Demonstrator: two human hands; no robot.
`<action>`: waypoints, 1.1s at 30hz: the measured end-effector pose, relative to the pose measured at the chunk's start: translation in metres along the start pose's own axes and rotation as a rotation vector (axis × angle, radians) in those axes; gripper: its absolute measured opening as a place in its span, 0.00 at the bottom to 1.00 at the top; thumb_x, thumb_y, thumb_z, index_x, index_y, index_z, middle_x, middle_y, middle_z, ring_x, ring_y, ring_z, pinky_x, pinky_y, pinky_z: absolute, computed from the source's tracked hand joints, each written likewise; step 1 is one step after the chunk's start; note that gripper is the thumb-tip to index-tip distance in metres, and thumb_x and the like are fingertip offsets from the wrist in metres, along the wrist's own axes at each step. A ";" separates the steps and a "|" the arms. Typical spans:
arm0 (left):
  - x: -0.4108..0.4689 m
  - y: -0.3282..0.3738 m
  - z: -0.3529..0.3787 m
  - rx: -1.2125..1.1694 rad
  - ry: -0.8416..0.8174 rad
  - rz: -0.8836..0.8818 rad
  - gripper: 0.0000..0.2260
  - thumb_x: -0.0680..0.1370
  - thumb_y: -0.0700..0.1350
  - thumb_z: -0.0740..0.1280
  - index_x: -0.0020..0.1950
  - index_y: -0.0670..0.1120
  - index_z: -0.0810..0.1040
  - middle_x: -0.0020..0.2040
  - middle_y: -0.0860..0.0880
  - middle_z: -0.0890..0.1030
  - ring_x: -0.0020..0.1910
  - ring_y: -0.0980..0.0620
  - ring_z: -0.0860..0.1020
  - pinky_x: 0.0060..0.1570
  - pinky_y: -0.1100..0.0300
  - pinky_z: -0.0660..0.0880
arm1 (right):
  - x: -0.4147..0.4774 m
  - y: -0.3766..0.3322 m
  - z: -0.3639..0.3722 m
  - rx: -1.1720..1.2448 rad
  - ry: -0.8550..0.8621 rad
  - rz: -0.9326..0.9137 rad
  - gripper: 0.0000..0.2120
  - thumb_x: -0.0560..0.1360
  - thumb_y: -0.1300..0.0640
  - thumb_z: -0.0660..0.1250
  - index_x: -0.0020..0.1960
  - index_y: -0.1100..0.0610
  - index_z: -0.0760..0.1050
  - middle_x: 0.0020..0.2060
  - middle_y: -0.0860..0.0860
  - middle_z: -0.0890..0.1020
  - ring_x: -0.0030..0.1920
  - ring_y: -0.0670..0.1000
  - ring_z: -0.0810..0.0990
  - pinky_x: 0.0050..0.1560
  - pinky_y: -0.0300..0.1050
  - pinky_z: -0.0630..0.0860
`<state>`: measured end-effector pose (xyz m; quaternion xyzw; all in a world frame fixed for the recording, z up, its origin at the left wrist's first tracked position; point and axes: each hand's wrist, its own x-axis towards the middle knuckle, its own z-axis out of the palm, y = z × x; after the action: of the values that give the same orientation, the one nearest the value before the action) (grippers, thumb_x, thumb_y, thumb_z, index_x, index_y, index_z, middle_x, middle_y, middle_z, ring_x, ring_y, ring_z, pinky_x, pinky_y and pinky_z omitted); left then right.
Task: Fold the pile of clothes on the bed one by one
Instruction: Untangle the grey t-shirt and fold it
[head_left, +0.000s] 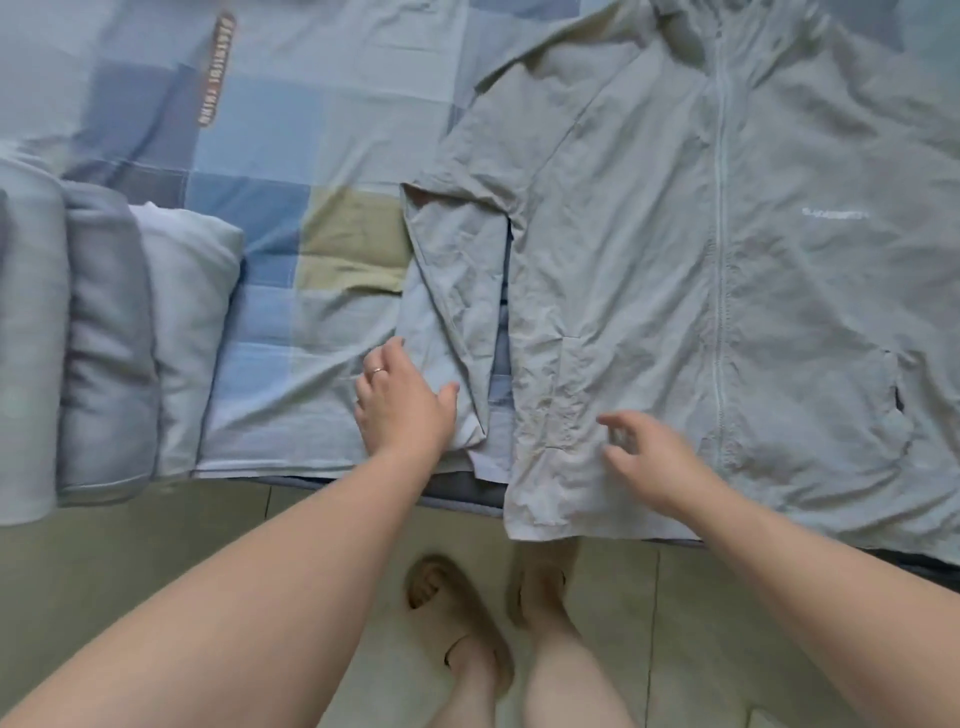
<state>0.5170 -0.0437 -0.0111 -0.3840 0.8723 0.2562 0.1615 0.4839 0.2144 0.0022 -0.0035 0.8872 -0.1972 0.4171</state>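
A pale grey-green zip jacket (675, 249) lies spread face up on the bed, its zipper running down the middle and its hem at the near edge. Its left sleeve (457, 291) is folded downward beside the body. My left hand (402, 400) rests flat on the cuff end of that sleeve, fingers spread, a ring on one finger. My right hand (649, 457) hovers over the jacket's lower left front, fingers apart and slightly curled, holding nothing.
Three folded garments (109, 332) stand side by side at the left on the blue patchwork bedsheet (291, 156). The bed's near edge runs across the view; below it are a tiled floor and my feet in sandals (457, 618).
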 end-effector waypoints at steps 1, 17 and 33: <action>0.019 0.002 -0.005 -0.088 -0.059 -0.076 0.37 0.74 0.55 0.74 0.77 0.47 0.59 0.75 0.44 0.65 0.73 0.41 0.65 0.70 0.46 0.66 | 0.011 -0.013 -0.004 0.035 0.014 -0.005 0.20 0.81 0.56 0.64 0.72 0.51 0.72 0.67 0.52 0.76 0.65 0.52 0.76 0.64 0.46 0.71; 0.186 0.038 -0.161 0.207 -0.157 0.106 0.05 0.78 0.43 0.64 0.53 0.46 0.72 0.57 0.42 0.79 0.57 0.39 0.77 0.45 0.54 0.67 | 0.105 -0.187 -0.085 0.068 0.035 -0.072 0.12 0.79 0.60 0.63 0.61 0.56 0.78 0.52 0.50 0.82 0.55 0.53 0.80 0.57 0.45 0.75; 0.433 -0.033 -0.390 0.651 0.147 0.503 0.03 0.78 0.46 0.67 0.51 0.49 0.78 0.49 0.42 0.81 0.51 0.38 0.78 0.44 0.53 0.64 | 0.194 -0.437 -0.049 0.084 0.241 -0.109 0.16 0.79 0.61 0.62 0.65 0.55 0.75 0.57 0.53 0.79 0.57 0.54 0.77 0.57 0.45 0.72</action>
<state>0.2258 -0.5394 0.0901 -0.1049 0.9835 -0.0297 0.1442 0.2519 -0.2046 0.0408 -0.0105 0.9203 -0.2557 0.2960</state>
